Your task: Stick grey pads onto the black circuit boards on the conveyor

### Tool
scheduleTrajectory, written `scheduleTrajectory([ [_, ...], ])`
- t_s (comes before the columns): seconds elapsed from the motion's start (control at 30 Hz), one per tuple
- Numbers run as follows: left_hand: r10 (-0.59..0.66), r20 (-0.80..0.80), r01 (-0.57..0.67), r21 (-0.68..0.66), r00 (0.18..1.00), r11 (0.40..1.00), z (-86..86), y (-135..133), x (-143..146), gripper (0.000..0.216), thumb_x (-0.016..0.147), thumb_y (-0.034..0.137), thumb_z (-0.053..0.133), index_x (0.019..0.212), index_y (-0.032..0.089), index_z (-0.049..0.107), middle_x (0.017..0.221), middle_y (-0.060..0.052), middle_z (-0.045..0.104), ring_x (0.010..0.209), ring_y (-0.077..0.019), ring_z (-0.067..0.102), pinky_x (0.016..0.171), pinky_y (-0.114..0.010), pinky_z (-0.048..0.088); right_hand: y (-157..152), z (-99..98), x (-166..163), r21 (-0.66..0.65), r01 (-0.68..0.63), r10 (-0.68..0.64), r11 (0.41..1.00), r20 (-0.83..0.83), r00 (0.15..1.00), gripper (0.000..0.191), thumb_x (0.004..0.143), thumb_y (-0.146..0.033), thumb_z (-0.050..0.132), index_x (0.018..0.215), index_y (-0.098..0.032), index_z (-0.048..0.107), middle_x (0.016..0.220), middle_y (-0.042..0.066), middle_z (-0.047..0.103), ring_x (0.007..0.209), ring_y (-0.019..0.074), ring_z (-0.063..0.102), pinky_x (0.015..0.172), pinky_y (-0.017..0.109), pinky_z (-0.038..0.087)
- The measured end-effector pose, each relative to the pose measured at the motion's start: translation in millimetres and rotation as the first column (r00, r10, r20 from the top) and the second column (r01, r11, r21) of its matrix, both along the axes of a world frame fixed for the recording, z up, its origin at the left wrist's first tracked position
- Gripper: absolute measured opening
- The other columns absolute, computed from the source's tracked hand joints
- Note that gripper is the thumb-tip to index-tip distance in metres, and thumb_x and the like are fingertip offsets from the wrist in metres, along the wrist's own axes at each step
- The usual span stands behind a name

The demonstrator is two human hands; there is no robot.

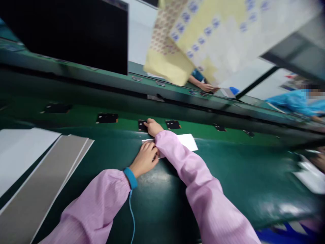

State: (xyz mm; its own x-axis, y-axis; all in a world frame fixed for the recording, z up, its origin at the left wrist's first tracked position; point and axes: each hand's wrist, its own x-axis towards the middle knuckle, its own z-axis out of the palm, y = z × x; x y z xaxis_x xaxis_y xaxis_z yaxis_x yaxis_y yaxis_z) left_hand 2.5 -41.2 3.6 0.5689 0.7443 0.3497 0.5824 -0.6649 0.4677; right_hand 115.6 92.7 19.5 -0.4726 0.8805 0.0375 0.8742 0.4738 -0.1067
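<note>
While the right hand reaches up to the middle of the frame, a black board lies just left of it on the green strip, with the thumb touching the board's right edge. The fingers are bent, but whether they pinch the board or merely rest against it I cannot tell, since its right end is partly covered by the hand. Just below, at the centre, the left hand lies with curled fingers on the left end of a white card; its grip cannot be made out, and the right sleeve hides the card's middle. A blue wristband circles the left wrist, its cord cut off at the bottom edge. Along the same strip, a second black board sits just right of the right hand and a third to the left; those farther out blur. Grey panels run out of the frame at lower left. A dark screen fills the upper left, and blurred yellow sheets at upper right partly cover a co-worker's arm, leaving the hand visible.
</note>
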Motion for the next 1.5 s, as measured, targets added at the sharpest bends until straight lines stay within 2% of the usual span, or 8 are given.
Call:
scheduleTrajectory([
  [0.17, -0.04, -0.014, 0.041, 0.074, 0.999, 0.996, -8.6, 7, 0, 0.016, 0.083, 0.024, 0.047, 0.096, 0.017, 0.055, 0.106, -0.01, 0.051, 0.102, -0.0277, 0.048, 0.089, -0.043, 0.039, -10, 9.7, 1, 0.009, 0.067, -0.068, 0.998, 0.056, 0.996, 0.03, 0.089, -0.015, 0.039, 0.113, -0.01, 0.057, 0.113, 0.015, 0.052, 0.104, 0.0231, 0.05, 0.087, 0.033, 0.044],
  [0.27, -0.075, -0.024, 0.077, 0.088, 0.997, 0.993, -13.5, 14, 0, 0.017, 0.085, 0.029, 0.043, 0.093, 0.019, 0.055, 0.103, -0.008, 0.054, 0.099, -0.0272, 0.05, 0.087, -0.042, 0.039, -24, 9.0, 15, -0.02, 0.13, -0.132, 0.991, -0.091, 0.987, 0.04, 0.086, -0.011, 0.042, 0.126, -0.011, 0.048, 0.119, 0.013, 0.051, 0.108, 0.0199, 0.05, 0.091, 0.03, 0.044],
  [0.4, -0.092, -0.055, 0.097, 0.096, 0.994, 0.991, -22.8, 21, -1, 0.021, 0.085, 0.036, 0.042, 0.09, 0.021, 0.057, 0.1, -0.007, 0.055, 0.099, -0.0276, 0.051, 0.085, -0.042, 0.04, -71, 0.6, 36, 0.162, 0.185, -0.122, 0.969, -0.338, 0.933, 0.045, 0.086, -0.011, 0.038, 0.131, -0.008, 0.042, 0.133, 0.015, 0.045, 0.123, 0.0185, 0.041, 0.103, 0.032, 0.037],
  [0.57, -0.106, -0.027, 0.109, 0.115, 0.994, 0.987, -31.4, 27, -1, 0.025, 0.084, 0.04, 0.043, 0.088, 0.018, 0.055, 0.1, -0.009, 0.055, 0.098, -0.0283, 0.052, 0.086, -0.043, 0.041, -121, -21.9, 45, 0.224, 0.019, 0.024, 0.974, -0.187, 0.982, 0.04, 0.087, -0.019, 0.045, 0.124, -0.005, 0.048, 0.132, 0.015, 0.049, 0.124, 0.019, 0.041, 0.107, 0.031, 0.033],
  [0.73, -0.107, -0.005, 0.107, 0.104, 0.994, 0.989, -26.7, 26, 1, 0.025, 0.084, 0.041, 0.043, 0.086, 0.019, 0.055, 0.098, -0.009, 0.055, 0.096, -0.0282, 0.053, 0.088, -0.043, 0.042, -120, -33.6, 44, 0.304, 0.002, 0.043, 0.953, -0.14, 0.989, 0.033, 0.088, -0.021, 0.046, 0.114, -0.003, 0.053, 0.122, 0.015, 0.056, 0.116, 0.0198, 0.047, 0.103, 0.029, 0.035],
  [1.0, -0.007, -0.04, 0.014, 0.181, 0.999, 0.983, -20.3, 20, 3, 0.036, 0.086, 0.046, 0.039, 0.101, 0.016, 0.051, 0.111, -0.014, 0.05, 0.108, -0.0327, 0.049, 0.094, -0.05, 0.038, -122, -27.4, 44, 0.282, 0.127, -0.077, 0.951, -0.182, 0.98, 0.017, 0.087, -0.023, 0.048, 0.097, -0.013, 0.057, 0.097, 0.007, 0.06, 0.091, 0.0187, 0.052, 0.079, 0.031, 0.042],
  [1.23, -0.022, -0.096, 0.036, 0.154, 0.995, 0.987, -11.3, 8, 6, 0.048, 0.087, 0.047, 0.035, 0.119, 0.014, 0.048, 0.119, -0.014, 0.053, 0.111, -0.0315, 0.049, 0.095, -0.046, 0.041, -124, -27.1, 46, 0.287, 0.275, -0.218, 0.918, -0.217, 0.952, 0.014, 0.088, -0.02, 0.045, 0.091, -0.012, 0.057, 0.09, 0.009, 0.054, 0.086, 0.02, 0.046, 0.075, 0.032, 0.041],
  [1.5, -0.058, -0.108, 0.082, 0.23, 0.992, 0.97, -10.3, 3, 2, 0.046, 0.089, 0.042, 0.04, 0.123, 0.013, 0.051, 0.124, -0.013, 0.054, 0.115, -0.028, 0.048, 0.1, -0.042, 0.039, -123, -26.3, 51, 0.198, 0.25, -0.172, 0.948, -0.343, 0.923, 0.012, 0.086, -0.015, 0.046, 0.085, -0.013, 0.057, 0.087, 0.007, 0.054, 0.086, 0.0188, 0.046, 0.078, 0.031, 0.041],
])
